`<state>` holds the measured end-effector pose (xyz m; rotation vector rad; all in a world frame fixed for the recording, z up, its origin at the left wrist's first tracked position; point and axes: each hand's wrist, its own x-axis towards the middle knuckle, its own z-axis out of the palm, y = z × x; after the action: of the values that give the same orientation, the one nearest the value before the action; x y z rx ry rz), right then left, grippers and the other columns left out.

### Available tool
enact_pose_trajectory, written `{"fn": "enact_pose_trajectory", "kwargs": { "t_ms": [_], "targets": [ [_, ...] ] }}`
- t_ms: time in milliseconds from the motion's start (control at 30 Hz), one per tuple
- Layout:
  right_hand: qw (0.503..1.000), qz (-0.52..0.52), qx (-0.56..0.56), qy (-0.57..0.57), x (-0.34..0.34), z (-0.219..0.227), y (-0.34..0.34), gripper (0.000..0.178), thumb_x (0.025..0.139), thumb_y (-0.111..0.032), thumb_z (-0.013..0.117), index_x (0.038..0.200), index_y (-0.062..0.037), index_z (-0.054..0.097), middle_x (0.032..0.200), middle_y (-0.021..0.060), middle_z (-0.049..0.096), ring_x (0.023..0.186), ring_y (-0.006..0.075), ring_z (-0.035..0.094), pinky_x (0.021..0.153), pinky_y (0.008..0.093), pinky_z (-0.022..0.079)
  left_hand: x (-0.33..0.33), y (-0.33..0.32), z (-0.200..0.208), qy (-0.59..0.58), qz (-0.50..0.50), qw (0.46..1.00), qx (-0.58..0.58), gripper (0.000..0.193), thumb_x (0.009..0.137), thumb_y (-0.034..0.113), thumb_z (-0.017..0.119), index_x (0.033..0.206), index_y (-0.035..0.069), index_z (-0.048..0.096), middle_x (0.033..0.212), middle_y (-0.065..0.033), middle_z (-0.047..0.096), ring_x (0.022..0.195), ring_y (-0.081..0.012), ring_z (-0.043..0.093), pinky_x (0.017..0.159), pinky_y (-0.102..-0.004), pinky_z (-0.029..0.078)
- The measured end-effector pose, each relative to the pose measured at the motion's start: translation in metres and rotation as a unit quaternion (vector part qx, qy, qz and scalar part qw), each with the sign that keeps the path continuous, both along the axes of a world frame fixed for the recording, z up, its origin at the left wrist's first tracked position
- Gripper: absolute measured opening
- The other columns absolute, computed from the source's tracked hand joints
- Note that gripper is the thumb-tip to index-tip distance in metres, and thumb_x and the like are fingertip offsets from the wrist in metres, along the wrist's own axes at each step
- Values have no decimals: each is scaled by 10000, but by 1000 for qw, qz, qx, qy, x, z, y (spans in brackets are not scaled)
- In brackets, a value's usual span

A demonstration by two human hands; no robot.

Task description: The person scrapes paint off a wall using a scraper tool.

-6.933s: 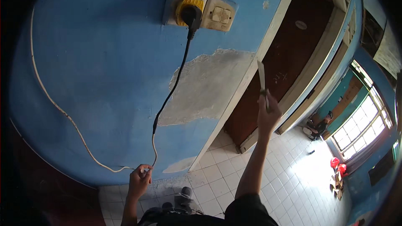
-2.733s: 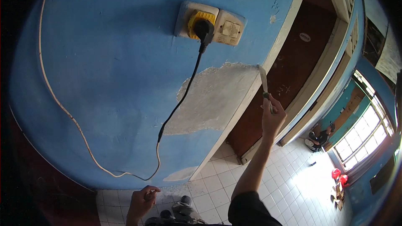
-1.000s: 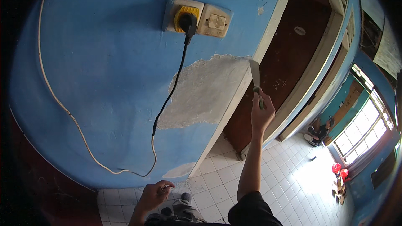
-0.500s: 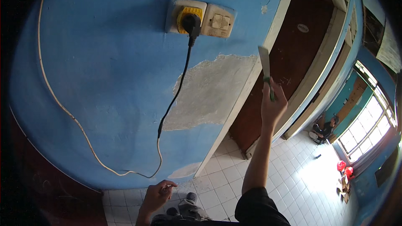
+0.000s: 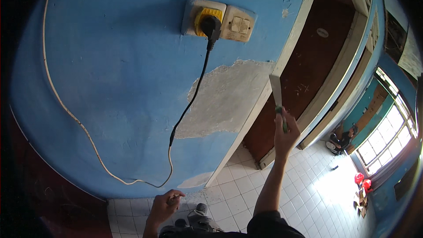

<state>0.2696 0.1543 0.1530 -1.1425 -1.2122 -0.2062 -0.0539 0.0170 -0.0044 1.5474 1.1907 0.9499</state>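
Note:
My right hand (image 5: 286, 133) is closed round the green handle of a putty knife (image 5: 276, 91). Its flat metal blade points up, in front of the white door frame (image 5: 260, 101). Just left of the frame, a rough grey patch of bare plaster (image 5: 224, 99) shows in the blue wall (image 5: 119, 70). Low in the view, near the foot of the wall, my left hand (image 5: 164, 206) hangs with its fingers loosely curled and nothing visible in them.
A black plug (image 5: 211, 26) sits in a yellow-ringed socket (image 5: 189, 15) beside a double switch (image 5: 239, 24). Its cable (image 5: 90, 139) loops down the wall. Brown doors (image 5: 308, 53) stand to the right. A person (image 5: 341, 141) crouches by a window, near red bags (image 5: 362, 180) on the tiled floor (image 5: 304, 185).
My right hand has come down with the putty knife, so the blade sits lower along the door frame. The view has shifted slightly. My left hand has stayed put.

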Motion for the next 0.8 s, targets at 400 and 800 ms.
{"fn": "enact_pose_trajectory", "kwargs": {
  "t_ms": [400,800],
  "targets": [
    [995,-3,97,17,-3,30,23,215,791,-112,629,989,-33,654,802,101,656,721,118,586,689,259,462,25,1,12,12,-62,998,8,157,865,136,515,983,89,608,545,-26,547,497,-95,538,503,-255,415],
    [997,-23,70,5,-21,63,23,204,810,-104,625,980,7,646,837,77,658,706,89,604,627,202,465,12,-6,8,-1,-44,999,-12,170,881,145,499,990,59,598,567,-23,551,505,-83,527,509,-255,423]
  ]
}}
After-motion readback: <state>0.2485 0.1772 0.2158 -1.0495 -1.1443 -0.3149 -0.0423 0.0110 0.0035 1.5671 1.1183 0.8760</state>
